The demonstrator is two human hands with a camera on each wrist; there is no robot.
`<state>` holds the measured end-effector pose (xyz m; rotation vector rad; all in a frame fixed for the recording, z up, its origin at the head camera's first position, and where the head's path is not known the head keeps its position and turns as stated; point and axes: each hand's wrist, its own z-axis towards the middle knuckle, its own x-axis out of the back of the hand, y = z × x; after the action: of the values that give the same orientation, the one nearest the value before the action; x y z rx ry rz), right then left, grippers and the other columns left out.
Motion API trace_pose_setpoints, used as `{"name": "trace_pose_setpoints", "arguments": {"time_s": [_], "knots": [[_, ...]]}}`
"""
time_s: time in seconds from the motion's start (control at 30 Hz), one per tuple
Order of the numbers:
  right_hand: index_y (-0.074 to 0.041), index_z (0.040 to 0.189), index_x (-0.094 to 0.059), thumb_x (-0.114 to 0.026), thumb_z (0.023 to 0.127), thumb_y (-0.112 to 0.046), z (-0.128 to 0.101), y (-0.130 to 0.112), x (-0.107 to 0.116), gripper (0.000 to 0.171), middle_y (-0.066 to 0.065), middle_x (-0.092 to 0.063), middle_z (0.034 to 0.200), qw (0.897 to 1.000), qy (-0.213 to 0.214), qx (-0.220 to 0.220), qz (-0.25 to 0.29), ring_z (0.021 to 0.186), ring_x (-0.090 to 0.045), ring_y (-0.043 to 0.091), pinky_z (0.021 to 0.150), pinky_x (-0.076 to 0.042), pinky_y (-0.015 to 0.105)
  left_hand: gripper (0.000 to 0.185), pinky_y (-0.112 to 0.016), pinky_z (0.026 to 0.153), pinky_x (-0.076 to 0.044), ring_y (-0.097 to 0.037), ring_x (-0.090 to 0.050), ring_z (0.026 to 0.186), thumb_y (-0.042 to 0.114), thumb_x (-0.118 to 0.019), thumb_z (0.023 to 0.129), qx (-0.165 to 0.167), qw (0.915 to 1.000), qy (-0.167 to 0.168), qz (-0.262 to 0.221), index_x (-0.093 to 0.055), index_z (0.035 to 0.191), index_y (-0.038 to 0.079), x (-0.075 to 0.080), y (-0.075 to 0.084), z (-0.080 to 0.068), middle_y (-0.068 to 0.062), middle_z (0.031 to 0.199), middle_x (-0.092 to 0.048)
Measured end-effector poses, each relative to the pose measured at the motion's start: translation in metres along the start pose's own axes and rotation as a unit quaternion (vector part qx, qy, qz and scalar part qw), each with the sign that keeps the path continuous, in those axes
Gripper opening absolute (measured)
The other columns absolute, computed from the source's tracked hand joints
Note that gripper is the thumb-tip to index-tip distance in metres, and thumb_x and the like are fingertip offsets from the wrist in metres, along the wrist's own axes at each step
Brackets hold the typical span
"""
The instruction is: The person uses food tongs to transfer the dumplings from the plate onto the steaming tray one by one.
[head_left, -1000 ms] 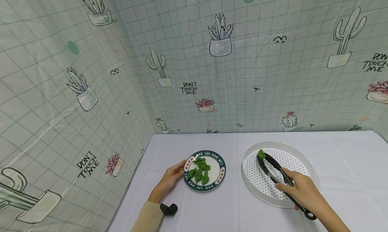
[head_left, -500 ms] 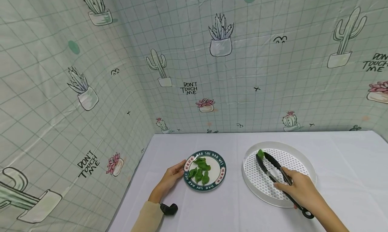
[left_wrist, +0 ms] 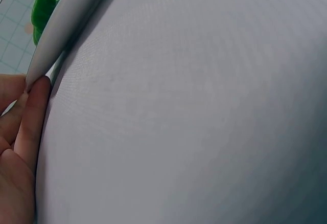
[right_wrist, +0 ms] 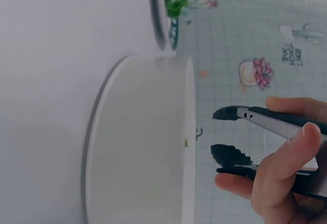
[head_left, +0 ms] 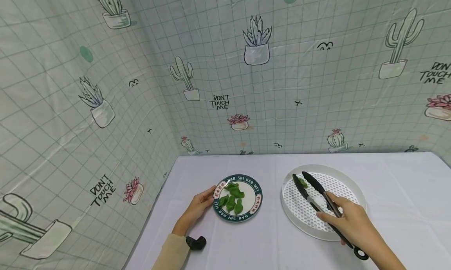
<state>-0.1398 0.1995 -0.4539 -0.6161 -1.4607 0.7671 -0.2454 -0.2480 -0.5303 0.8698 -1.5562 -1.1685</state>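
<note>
My left hand pinches the left rim of a small round plate with a dark green lettered border. In the left wrist view, fingers meet the plate's edge. On the plate lie several glossy green leafy pieces. My right hand grips black and steel tongs, whose arms stand apart above a white round tray with a perforated base. Another green piece lies on that base between the tong tips, partly covered by one of them. In the right wrist view the tong tips hold nothing.
A white cloth covers the table. Behind and to the left hang grid-patterned curtains with cactus prints. A black device sits at my left wrist. The tray's raised side wall faces the right wrist camera.
The tongs have spread and let go of the green piece, which now lies on the tray's base. My left hand and the plate have stayed in place.
</note>
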Motion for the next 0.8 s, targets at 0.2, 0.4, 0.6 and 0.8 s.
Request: {"name": "trace_pose_setpoints", "arguments": {"time_s": [0.2, 0.4, 0.6, 0.8], "knots": [[0.002, 0.148, -0.043, -0.076, 0.089, -0.034, -0.008, -0.017, -0.008, 0.077, 0.040, -0.050, 0.133, 0.999, -0.011, 0.016, 0.046, 0.030, -0.051, 0.016, 0.042, -0.047, 0.030, 0.050, -0.051, 0.118, -0.021, -0.037, -0.029, 0.144, 0.002, -0.051, 0.103, -0.004, 1.0000, 0.003, 0.004, -0.038, 0.150, -0.004, 0.001, -0.002, 0.000, -0.020, 0.155, -0.035], [0.001, 0.147, -0.045, -0.078, 0.086, -0.033, -0.011, -0.033, -0.028, 0.077, 0.035, -0.059, 0.121, 0.994, -0.047, 0.007, 0.100, 0.030, -0.051, 0.018, 0.037, -0.046, 0.032, 0.050, -0.051, 0.118, -0.021, -0.038, -0.030, 0.144, 0.003, -0.051, 0.103, -0.002, 1.0000, 0.004, 0.007, -0.037, 0.150, -0.004, 0.001, -0.003, 0.000, -0.020, 0.155, -0.035], [0.004, 0.144, -0.048, -0.081, 0.083, -0.030, -0.013, -0.041, -0.053, 0.077, 0.038, -0.048, 0.135, 0.988, -0.069, 0.017, 0.135, 0.030, -0.050, 0.017, 0.036, -0.048, 0.033, 0.049, -0.050, 0.118, -0.022, -0.037, -0.031, 0.143, 0.002, -0.051, 0.102, 0.000, 1.0000, 0.006, 0.007, -0.038, 0.149, -0.005, 0.000, -0.001, -0.001, -0.020, 0.155, -0.035], [0.010, 0.139, -0.051, -0.084, 0.079, -0.029, -0.013, -0.049, -0.076, 0.078, 0.035, -0.054, 0.132, 0.987, -0.087, 0.029, 0.135, 0.050, -0.063, 0.025, 0.042, -0.055, 0.038, 0.049, -0.050, 0.118, -0.021, -0.037, -0.030, 0.144, 0.002, -0.050, 0.103, -0.003, 1.0000, 0.004, 0.006, -0.037, 0.150, -0.005, -0.001, 0.002, -0.002, -0.020, 0.155, -0.036]]}}
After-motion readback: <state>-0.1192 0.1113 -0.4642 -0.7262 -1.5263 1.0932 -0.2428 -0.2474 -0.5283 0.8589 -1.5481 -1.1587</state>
